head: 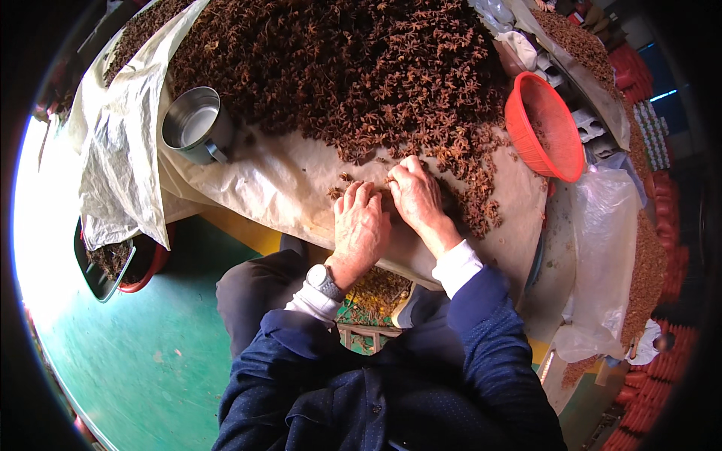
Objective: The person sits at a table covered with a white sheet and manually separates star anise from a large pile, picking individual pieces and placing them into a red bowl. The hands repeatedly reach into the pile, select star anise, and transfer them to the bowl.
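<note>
A large heap of dried star anise (350, 73) covers the far part of a sheet-covered table (271, 175). My left hand (361, 225), with a watch on its wrist, lies palm down near the table's front edge. A few loose star anise pods (335, 193) lie right by its fingertips. My right hand (416, 191) is just beside it, at the heap's near edge, with thumb and fingers curled together. Whatever is between those fingertips is too small to make out. The undersides of both hands are hidden.
A metal mug (194, 124) with a handle stands left of the heap. A red plastic basket (544, 127) leans at the right. Beyond it are a clear plastic bag (603, 253) and more brown heaps (646, 276). A person (646, 344) is at far right. Containers (107, 259) stand on the floor at left.
</note>
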### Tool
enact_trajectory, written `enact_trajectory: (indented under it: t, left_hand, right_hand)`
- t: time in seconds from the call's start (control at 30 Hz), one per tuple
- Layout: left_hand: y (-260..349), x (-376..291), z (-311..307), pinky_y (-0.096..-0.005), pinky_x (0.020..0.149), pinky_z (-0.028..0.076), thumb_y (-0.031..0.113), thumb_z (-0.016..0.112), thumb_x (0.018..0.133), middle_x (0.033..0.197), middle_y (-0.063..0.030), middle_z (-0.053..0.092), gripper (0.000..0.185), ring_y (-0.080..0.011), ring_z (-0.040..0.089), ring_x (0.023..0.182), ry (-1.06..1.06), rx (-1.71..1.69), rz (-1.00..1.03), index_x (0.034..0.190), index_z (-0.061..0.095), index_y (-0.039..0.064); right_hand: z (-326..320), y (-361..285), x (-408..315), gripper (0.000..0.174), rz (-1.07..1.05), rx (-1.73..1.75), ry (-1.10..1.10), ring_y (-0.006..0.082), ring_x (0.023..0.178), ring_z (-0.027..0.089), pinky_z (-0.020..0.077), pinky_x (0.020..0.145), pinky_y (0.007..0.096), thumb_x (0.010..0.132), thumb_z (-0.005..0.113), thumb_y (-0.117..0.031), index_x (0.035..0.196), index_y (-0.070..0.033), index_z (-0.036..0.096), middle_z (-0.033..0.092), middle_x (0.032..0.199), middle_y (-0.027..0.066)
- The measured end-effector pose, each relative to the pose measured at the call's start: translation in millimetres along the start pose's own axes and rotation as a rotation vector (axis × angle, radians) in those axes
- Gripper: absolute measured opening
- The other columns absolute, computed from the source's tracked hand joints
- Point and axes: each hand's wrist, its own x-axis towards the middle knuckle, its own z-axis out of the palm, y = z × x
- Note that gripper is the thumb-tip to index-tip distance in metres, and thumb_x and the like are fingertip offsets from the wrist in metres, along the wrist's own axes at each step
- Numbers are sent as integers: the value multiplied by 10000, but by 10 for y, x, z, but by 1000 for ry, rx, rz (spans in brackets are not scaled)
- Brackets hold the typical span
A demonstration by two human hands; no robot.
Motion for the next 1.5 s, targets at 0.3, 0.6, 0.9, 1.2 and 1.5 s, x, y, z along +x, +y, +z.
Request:
enact_trajectory:
  t: [0.3,0.6,0.9,1.2,1.5]
  left_hand:
    - [-19,-31,1,-539,1127,376,156,747,808,1424,-207,560,467,-411,455,1405,-5,-9,0,1219,672,-53]
    - [2,-38,-14,-537,1127,379,168,742,822,1416,-204,560,466,-408,457,1398,-10,27,5,1226,666,-52]
    - [8,-37,-22,-539,1136,373,164,746,809,1415,-198,559,463,-409,456,1399,-11,16,-10,1215,667,-43]
    - [32,-22,-12,-532,1135,373,168,764,801,1414,-197,574,476,-399,462,1404,-5,6,-30,1217,676,-46]
    - [55,23,66,-500,1114,390,165,710,895,1314,-121,656,312,-344,537,1335,28,-94,-18,1171,724,22]
  right_hand:
    - [-34,26,-206,93,-220,-14,123,372,939,696,576,790,448,906,699,-3,993,-4,666,677,1077,140]
    - [-55,112,158,220,-38,149,38,371,921,717,586,786,439,895,660,36,1097,-47,684,708,1046,152]
    - [-193,85,157,141,25,322,-34,266,877,727,596,763,370,972,679,-49,1107,-26,710,733,1021,148]
    - [-65,94,-25,134,84,168,-131,335,921,696,562,814,443,936,707,-98,991,17,666,677,1002,183]
    - [-131,-75,-318,117,89,462,-26,282,846,687,552,772,393,980,650,-95,1000,16,619,684,904,142]
